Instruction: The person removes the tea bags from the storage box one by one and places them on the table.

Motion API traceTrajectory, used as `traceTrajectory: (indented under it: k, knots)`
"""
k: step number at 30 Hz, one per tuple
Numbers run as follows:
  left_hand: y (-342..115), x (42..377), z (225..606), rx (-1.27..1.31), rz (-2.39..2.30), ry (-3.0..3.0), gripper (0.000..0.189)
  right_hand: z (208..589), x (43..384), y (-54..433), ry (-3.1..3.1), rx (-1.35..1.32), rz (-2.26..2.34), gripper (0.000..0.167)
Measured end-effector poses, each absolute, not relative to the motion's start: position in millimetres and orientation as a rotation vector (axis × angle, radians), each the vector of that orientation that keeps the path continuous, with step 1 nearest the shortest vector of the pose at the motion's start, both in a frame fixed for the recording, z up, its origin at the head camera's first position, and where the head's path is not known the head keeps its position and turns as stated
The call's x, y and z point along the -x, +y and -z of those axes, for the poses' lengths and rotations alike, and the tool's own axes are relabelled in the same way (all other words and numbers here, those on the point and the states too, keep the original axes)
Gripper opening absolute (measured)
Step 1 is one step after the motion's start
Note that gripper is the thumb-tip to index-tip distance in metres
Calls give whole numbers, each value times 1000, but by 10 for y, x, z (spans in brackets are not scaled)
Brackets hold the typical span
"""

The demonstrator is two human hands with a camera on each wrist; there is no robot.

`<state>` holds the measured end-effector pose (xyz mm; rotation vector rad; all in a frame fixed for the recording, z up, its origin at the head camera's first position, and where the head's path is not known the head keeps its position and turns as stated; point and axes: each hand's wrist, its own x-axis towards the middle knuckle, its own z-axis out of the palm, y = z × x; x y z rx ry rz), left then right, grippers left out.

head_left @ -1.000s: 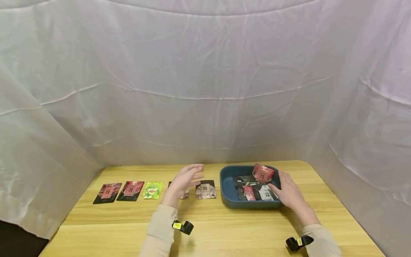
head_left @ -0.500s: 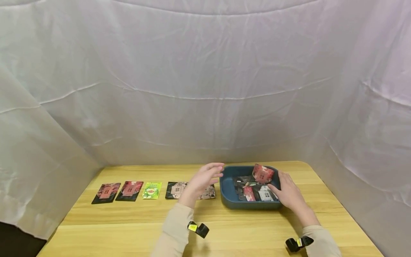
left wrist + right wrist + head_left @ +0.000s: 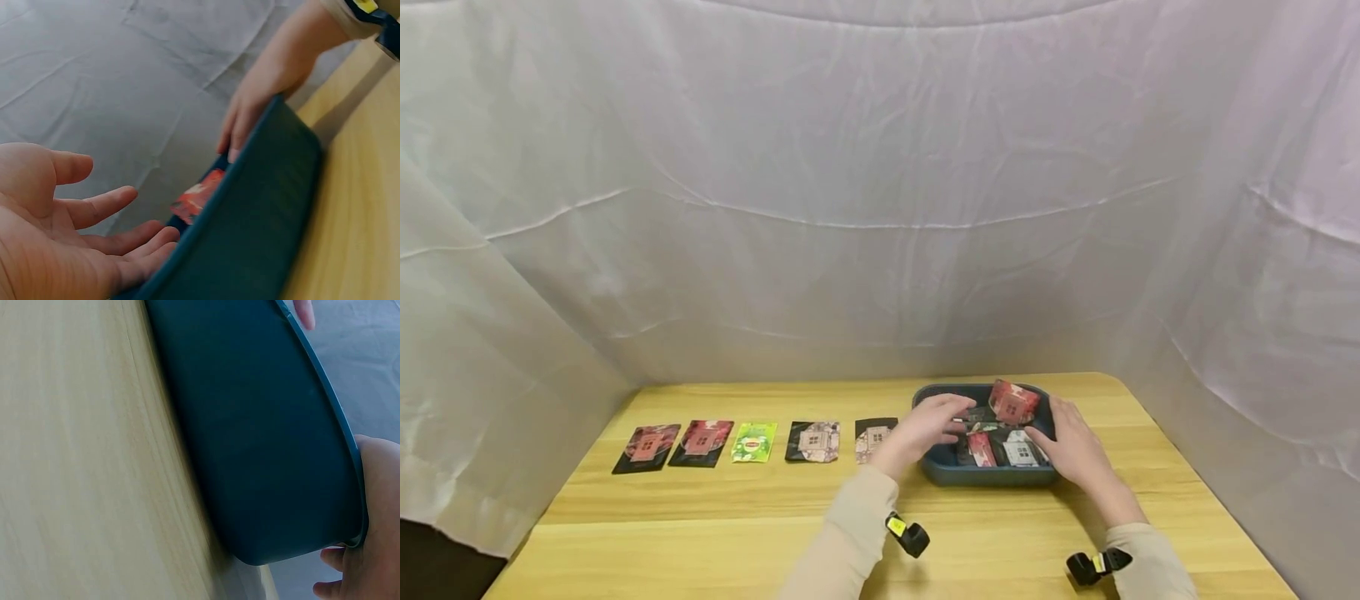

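A dark blue tray [image 3: 988,477] at the table's back right holds several flat sachets. Among them are a red sachet [image 3: 1013,403] leaning at the back, a white-labelled sachet [image 3: 1021,450] and a pink one [image 3: 981,450]. My left hand [image 3: 928,429] hovers over the tray's left side, fingers spread and holding nothing. In the left wrist view, the palm of that left hand [image 3: 69,237] shows beside the tray wall [image 3: 250,219]. My right hand [image 3: 1075,442] grips the tray's right rim, thumb inside. The right wrist view shows this right hand [image 3: 381,519] over the rim.
Left of the tray, a row of sachets lies on the wooden table [image 3: 700,517]: two red-and-black sachets [image 3: 646,448], a green-yellow sachet [image 3: 755,442] and two black ones with pale floral print [image 3: 812,442]. A grey-white curtain [image 3: 880,208] encloses the table.
My left hand has moved right, from above the floral sachets to over the tray's left side. My right hand has stayed on the tray's rim.
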<state>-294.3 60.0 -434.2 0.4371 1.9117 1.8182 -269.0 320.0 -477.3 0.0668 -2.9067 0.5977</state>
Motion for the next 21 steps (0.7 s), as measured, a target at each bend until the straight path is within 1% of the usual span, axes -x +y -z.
traceTrajectory:
  k: [7, 13, 21]
  knots:
    - [766, 2934, 4432, -420, -1729, 1924, 45, 4759, 2680, 3188, -2902, -66, -586, 81]
    - [883, 2913, 4508, -368, -1652, 2005, 49, 4753, 2675, 3184, -2904, -62, -592, 81]
    - [1006, 2926, 4588, -323, -1566, 2086, 42, 4766, 2684, 3195, -2905, -65, -588, 81]
